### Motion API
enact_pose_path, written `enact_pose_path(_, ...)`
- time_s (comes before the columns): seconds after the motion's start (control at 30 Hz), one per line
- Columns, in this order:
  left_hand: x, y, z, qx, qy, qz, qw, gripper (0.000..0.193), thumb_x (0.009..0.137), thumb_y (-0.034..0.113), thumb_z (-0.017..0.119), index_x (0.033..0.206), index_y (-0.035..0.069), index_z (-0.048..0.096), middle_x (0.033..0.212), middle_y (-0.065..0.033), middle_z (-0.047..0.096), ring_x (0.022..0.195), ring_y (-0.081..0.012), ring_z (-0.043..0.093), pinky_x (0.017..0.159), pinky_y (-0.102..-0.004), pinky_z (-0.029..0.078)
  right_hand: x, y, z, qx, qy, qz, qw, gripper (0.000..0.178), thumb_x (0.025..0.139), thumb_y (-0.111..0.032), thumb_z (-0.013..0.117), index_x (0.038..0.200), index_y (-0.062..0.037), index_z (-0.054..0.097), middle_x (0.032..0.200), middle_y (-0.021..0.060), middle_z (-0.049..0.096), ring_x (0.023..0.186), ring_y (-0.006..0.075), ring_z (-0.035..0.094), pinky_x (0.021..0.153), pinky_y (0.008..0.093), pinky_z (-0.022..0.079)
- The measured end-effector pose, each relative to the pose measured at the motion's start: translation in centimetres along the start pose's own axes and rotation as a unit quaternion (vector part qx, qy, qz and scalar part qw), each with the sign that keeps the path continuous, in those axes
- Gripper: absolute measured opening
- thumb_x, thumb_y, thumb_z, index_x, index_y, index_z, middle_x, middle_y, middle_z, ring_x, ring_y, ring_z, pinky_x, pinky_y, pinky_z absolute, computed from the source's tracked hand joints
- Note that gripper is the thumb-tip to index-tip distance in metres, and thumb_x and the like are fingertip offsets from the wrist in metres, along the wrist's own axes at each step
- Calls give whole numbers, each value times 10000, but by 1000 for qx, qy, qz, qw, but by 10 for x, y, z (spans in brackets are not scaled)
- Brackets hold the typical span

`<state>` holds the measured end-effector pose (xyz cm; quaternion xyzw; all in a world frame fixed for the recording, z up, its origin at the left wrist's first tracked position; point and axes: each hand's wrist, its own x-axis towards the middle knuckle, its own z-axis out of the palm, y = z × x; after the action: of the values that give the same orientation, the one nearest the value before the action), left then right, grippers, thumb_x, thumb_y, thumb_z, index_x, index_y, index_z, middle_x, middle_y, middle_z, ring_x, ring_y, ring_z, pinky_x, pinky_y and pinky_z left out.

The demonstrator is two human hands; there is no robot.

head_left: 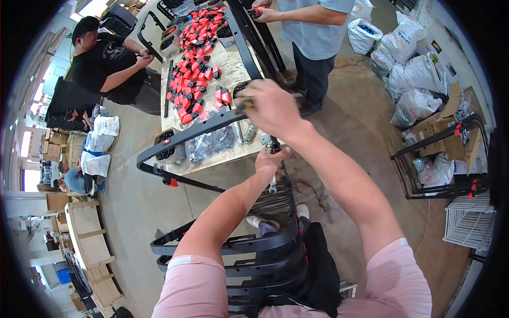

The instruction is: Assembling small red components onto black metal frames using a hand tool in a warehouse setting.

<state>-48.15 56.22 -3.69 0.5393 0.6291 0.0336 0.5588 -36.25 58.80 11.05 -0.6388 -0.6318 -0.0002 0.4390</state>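
My right hand (pixel 270 108) is raised over the table's near right corner, smeared by motion. Its fingers are closed round a yellow-and-black tool (pixel 245 105), whose kind I cannot make out. Just below, my left hand (pixel 271 160) is closed at the end of a black frame (pixel 204 125), where a small metal piece (pixel 265 139) shows above the fingers. Part of that grip is hidden. A silver wrench (pixel 273 187) shows below my left hand; whether I hold it I cannot tell. The frame's bent end reaches past the table's left corner, with a red fitting (pixel 170 183) low on it.
On the wooden table (pixel 225 161) lie many red-and-black fittings (pixel 193 79), tubs of black parts (pixel 169 153) and a clear plastic bag (pixel 209 143). Curved black frames (pixel 260 270) stand by my legs. Two people work across the table. White sacks (pixel 419 74) and cartons line the right wall.
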Motion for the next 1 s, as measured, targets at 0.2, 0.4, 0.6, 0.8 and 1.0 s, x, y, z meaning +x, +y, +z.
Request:
enact_pose_path(0.2, 36, -23, 3, -176, -87, -8, 980, 420, 825, 322, 839, 975, 6, 605, 765, -88, 651, 463, -173, 568, 399, -332, 425, 55, -26, 41, -32, -253, 62, 965, 324, 858, -328, 668, 878, -18, 759, 873, 236, 726, 894, 402, 711, 841, 495, 566)
enact_pose_path(0.4, 38, -31, 8, -146, -95, 67, 982, 349, 810, 214, 811, 831, -67, 606, 702, -108, 636, 439, -211, 580, 377, -367, 403, 57, -37, 44, -21, -311, 137, 940, 363, 813, -286, 611, 900, 30, 766, 984, 274, 735, 987, 395, 724, 922, 468, 571)
enact_pose_path(0.6, 55, -45, 10, -75, -29, 160, 984, 504, 834, 367, 784, 592, -47, 630, 528, -147, 622, 476, -230, 643, 438, -401, 468, 58, -39, 42, -22, -302, 140, 943, 333, 809, -257, 590, 922, -3, 774, 966, 269, 737, 971, 403, 727, 907, 484, 575)
enact_pose_path(0.8, 54, -48, 18, -154, -63, 104, 981, 491, 816, 362, 819, 611, -43, 634, 556, -129, 623, 463, -229, 612, 448, -403, 451, 57, -34, 47, -23, -290, 129, 948, 335, 808, -262, 596, 924, -1, 770, 954, 252, 742, 949, 399, 732, 884, 482, 583)
enact_pose_path(1.0, 46, -36, 5, -201, -122, 25, 972, 481, 788, 355, 855, 625, -22, 605, 583, -105, 610, 453, -222, 593, 417, -384, 417, 57, -44, 43, -26, -297, 138, 944, 344, 816, -275, 597, 918, 4, 770, 925, 242, 743, 917, 397, 733, 867, 485, 584)
